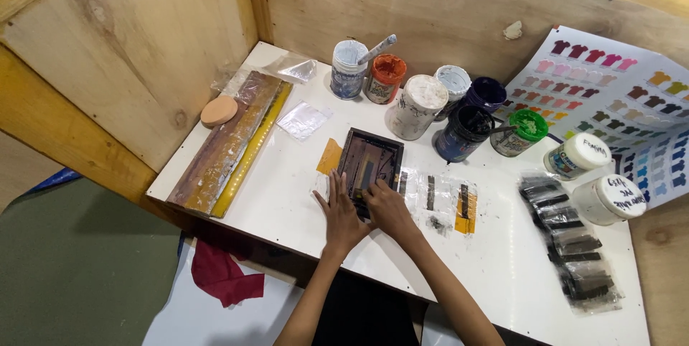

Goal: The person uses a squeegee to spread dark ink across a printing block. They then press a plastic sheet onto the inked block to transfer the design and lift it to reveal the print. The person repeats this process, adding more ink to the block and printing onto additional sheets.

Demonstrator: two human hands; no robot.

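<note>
A small dark screen-printing frame (370,161) lies flat on the white table (495,260), near its front edge. My left hand (339,214) rests with fingers spread on the frame's near left side. My right hand (388,207) lies beside it, fingers curled against the frame's near edge. The two hands touch each other. A yellow-orange tab (329,156) sticks out at the frame's left. Just right of the frame lies a clear plastic sheet (443,199) with dark strips and an orange patch.
Several paint jars stand at the back, among them an orange one (385,78), a green one (522,131) and two white-lidded ones (576,156). A colour chart (624,95) leans at right. A stained squeegee board (228,142) and round sponge (219,110) lie left. Dark-smeared plastic (570,245) lies right.
</note>
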